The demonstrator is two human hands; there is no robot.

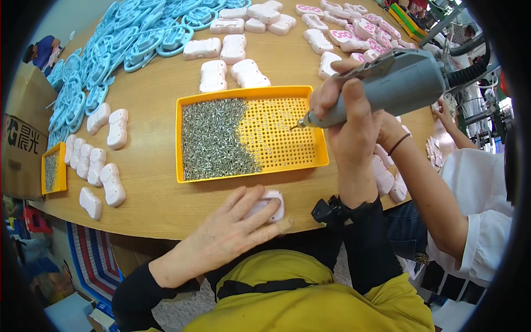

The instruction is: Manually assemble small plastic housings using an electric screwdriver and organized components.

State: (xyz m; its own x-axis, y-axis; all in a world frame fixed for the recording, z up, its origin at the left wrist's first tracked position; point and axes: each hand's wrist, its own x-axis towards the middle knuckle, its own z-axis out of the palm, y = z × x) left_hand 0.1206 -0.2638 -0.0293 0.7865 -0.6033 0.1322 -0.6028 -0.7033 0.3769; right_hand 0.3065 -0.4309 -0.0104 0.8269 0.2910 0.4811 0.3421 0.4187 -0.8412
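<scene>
My right hand [354,127] is wrapped round a grey electric screwdriver [395,83]. Its thin bit points left and down, over the holes of a yellow tray [252,176]. A heap of small silver screws [213,141] fills the tray's left part; on the right, screws sit in several of the holes. Whether the bit touches a screw is too small to tell. At the near table edge my left hand [227,227] grips a pale pink plastic casing [275,200], fingers over its top and thumb at its near side. The fingers hide much of the casing.
Blue plastic frames [127,41] are heaped at the back left. More pale casings [213,76] lie behind the tray and at the left, by a smaller yellow screw tray [60,169]. Pink-patterned pieces [362,30] lie back right. A co-worker's arm [426,188] reaches in beside my right arm.
</scene>
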